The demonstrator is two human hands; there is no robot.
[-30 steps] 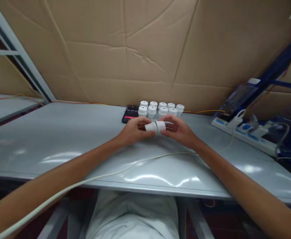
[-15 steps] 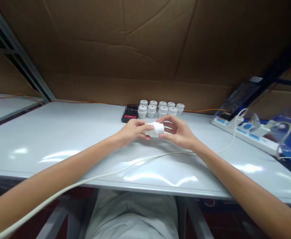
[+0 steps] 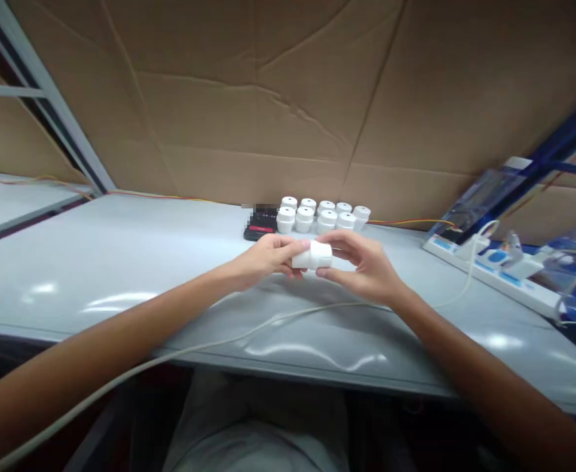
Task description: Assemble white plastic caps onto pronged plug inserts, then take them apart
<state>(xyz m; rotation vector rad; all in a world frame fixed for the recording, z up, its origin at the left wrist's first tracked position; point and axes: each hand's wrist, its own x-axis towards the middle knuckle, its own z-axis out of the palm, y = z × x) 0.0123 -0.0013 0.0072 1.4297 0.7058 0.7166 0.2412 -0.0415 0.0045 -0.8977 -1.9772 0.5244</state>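
Left hand: the left hand (image 3: 268, 257) grasps the left end of a white cylindrical piece (image 3: 312, 255), thumb laid across its upper side and fingers curled underneath.
Right hand: the right hand (image 3: 369, 267) grips the same piece at its wider right end, thumb on the near side, fingertips on the far side.
Held piece: lying on its side between the two hands, above the grey tabletop (image 3: 121, 252), with a raised ring around its middle.
White pieces: nine similar white pieces (image 3: 327, 219) stand upright in two rows, just beyond the hands.
Phone: a dark phone (image 3: 261, 226) with a red bar on its screen, just left of those rows.
Cable: a pale cable (image 3: 248, 335) crosses the near part of the tabletop toward the near left.
Power strip: a white power strip (image 3: 538, 295) with plugs, at the right.
Backdrop: brown cardboard (image 3: 268, 118) along the far side.
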